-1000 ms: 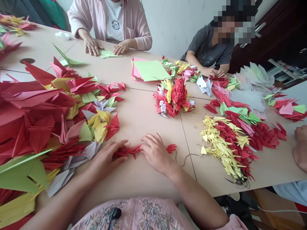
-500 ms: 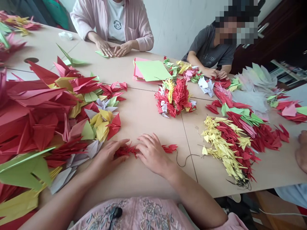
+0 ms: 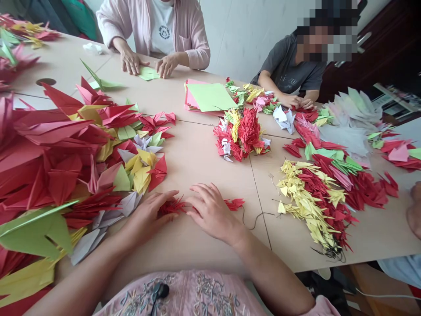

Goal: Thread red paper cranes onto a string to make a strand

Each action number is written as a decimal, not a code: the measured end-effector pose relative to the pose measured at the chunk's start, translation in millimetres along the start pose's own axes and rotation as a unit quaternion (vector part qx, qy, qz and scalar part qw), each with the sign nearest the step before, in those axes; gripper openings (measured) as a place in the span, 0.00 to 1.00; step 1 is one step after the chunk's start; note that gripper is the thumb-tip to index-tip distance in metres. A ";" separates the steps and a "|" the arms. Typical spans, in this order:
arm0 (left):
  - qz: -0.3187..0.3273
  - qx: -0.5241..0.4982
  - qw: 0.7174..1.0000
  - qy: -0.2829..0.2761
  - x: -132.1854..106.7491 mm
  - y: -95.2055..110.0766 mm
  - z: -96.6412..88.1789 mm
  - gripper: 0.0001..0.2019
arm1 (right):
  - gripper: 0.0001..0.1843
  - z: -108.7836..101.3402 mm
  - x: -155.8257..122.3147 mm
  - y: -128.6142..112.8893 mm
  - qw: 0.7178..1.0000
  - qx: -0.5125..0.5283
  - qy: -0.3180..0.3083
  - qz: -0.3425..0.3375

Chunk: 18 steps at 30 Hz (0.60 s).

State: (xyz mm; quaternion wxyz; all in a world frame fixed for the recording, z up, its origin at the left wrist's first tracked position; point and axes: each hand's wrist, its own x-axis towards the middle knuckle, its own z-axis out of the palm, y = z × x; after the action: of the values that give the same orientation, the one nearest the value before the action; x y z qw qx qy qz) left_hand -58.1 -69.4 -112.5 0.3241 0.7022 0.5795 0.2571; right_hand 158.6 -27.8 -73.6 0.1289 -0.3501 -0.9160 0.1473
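Note:
A string of folded red paper cranes lies low over the table in front of me. My left hand is closed around the bunched cranes at its left part, thumb below and fingers above. My right hand curves over the string just to the right, its fingertips bent down; what lies under its palm is hidden. Between the two hands a short gap shows. Past the right hand, more red cranes stick out, and a dark thread trails from them across the table.
To the left rises a big heap of red paper cranes. Yellow and red crane strings lie right. A mixed crane bundle and green paper sheets are ahead. Across the table, a person's hands press green paper; another person sits right.
The red cranes between my hands have bunched leftward, leaving a small gap beside my right hand. Across the table, the person's hands have moved apart over the green paper.

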 end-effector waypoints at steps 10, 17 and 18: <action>-0.008 -0.016 1.000 -0.013 -0.1 -0.6 -1.6 0.23 | 0.07 9.5 3.6 10.3 1.000 -0.005 0.013 0.005; -0.013 -0.076 0.996 -0.041 -4.3 -2.8 -11.6 0.32 | 0.06 2.4 2.8 -1.5 1.000 -0.008 0.016 0.004; -0.014 -0.089 0.995 -0.045 -4.3 -3.0 -13.9 0.32 | 0.06 4.5 6.4 -5.5 1.000 -0.008 0.010 -0.008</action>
State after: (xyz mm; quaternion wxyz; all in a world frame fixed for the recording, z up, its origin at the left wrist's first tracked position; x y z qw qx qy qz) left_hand -71.1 -71.1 -105.6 0.4148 0.6730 0.5489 0.2715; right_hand 149.2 -28.2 -75.0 0.1362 -0.3450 -0.9186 0.1360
